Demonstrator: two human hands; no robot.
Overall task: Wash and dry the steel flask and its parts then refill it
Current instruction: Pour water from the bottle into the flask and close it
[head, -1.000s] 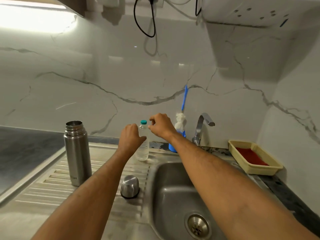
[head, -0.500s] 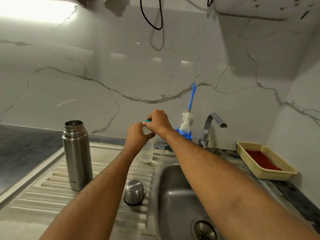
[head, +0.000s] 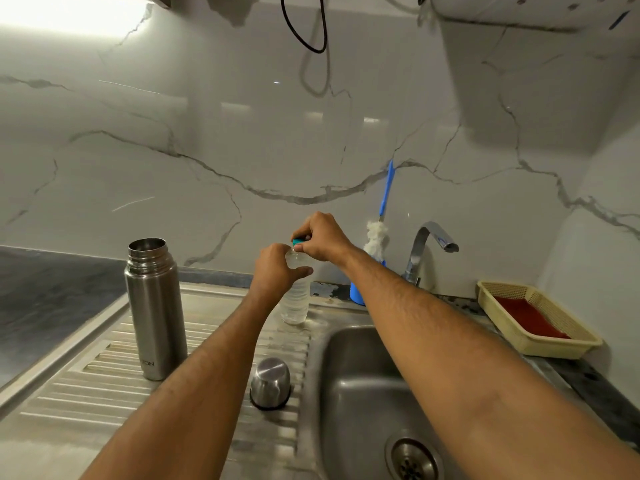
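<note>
both hands now on the water bottle, cap about to come off

head view: a second ago the right hand was only nearing the teal cap and the left hand was just closing on the small clear water bottle. now, at the centre of the frame, the left hand grips the bottle's shoulder, while the right hand pinches the cap from above. the bottle stands on the back of the draining board, near the sink.

the steel flask stands upright and open-mouthed at centre left, apart from both hands. its steel cup lid sits mouth-down on the board, lower centre, beside the sink rim. the bottle brush stands in a blue holder beside the tap, right of centre.

judging from this, washing and drying look finished and the refill has begun: the cap must be unscrewed before the water can go into the flask. whether the cap has turned yet cannot be told.
</note>
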